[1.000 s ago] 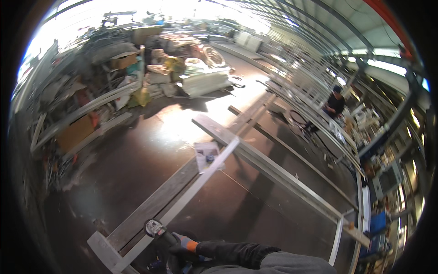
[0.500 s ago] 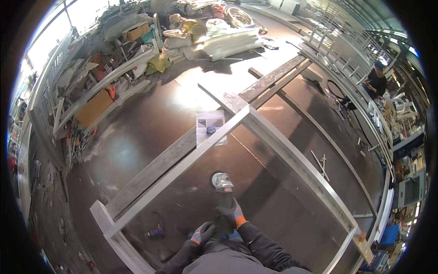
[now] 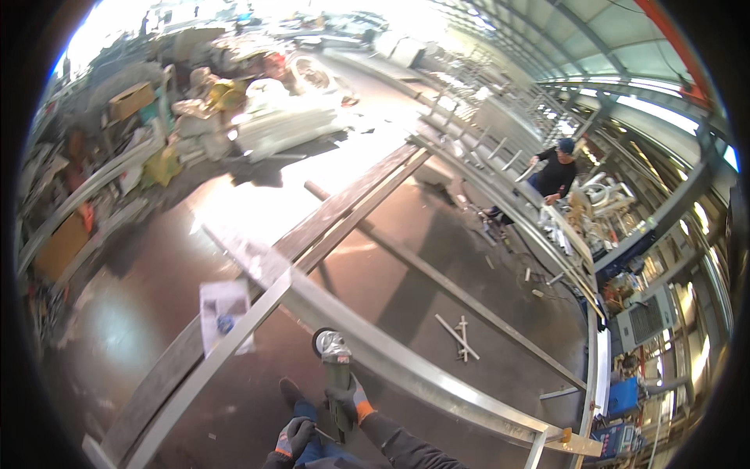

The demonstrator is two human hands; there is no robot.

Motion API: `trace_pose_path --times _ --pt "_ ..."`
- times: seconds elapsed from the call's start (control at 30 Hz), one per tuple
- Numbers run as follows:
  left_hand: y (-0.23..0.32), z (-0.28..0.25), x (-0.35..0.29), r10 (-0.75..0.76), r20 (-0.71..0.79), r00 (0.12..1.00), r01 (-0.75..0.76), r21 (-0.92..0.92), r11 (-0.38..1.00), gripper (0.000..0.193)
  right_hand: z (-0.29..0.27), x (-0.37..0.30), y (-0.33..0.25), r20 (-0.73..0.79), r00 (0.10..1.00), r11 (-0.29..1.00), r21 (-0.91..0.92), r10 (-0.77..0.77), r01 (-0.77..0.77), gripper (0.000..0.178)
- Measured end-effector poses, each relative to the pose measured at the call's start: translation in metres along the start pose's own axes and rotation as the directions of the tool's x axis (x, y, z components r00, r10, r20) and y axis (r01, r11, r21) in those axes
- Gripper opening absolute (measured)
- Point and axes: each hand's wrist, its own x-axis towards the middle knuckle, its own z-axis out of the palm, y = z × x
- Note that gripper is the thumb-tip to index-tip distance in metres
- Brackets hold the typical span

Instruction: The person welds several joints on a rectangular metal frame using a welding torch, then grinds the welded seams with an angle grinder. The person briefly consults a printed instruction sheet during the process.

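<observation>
An angle grinder (image 3: 337,350) with a silver head and dark green body is in my right hand (image 3: 350,400), whose gloved fingers wrap round the body. The disc end points away from me, close to the long bar of a pale metal frame (image 3: 406,364); I cannot tell whether it touches. Left of the grinder, my left hand (image 3: 294,438), in a grey glove with an orange cuff, is closed. A thin line runs from it toward the grinder's rear, but what it grips is not clear. My shoe (image 3: 290,391) shows just beyond it.
A printed sheet (image 3: 215,297) with a small blue object (image 3: 226,323) on it lies by the frame's left bar. Short white strips (image 3: 461,338) lie crossed beyond the long bar. A co-worker (image 3: 556,170) stands at far right. Heaped scrap and boxes (image 3: 131,102) fill the far left.
The view has swung right and up, so the frame and sheet appear farther left. The grinder, still in my right hand, now sits by the long bar instead of the open floor inside the corner.
</observation>
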Motion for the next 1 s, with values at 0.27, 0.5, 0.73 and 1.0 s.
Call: trace_pose_path --times 0.27,0.5,0.73,1.0 --pt "0.042 0.042 0.204 0.174 0.196 0.965 -0.215 0.214 0.953 0.035 -0.036 0.112 -0.081 -0.043 0.999 0.976 -0.218 0.006 -0.015 0.059" --pt "0.127 0.099 0.301 0.446 0.294 0.846 -0.531 0.377 0.759 0.038 -0.072 0.250 -0.116 0.074 0.965 0.767 -0.593 -0.252 0.246 0.066" --pt "0.162 0.128 0.348 0.058 -0.059 0.997 -0.053 0.079 0.995 0.063 -0.069 0.319 -0.150 0.350 0.926 0.842 -0.450 -0.140 0.298 0.050" --pt "0.140 0.141 0.399 0.090 -0.302 0.949 -0.201 -0.362 0.910 0.063 -0.057 0.351 -0.147 0.490 0.861 0.795 -0.574 0.139 0.199 0.037"
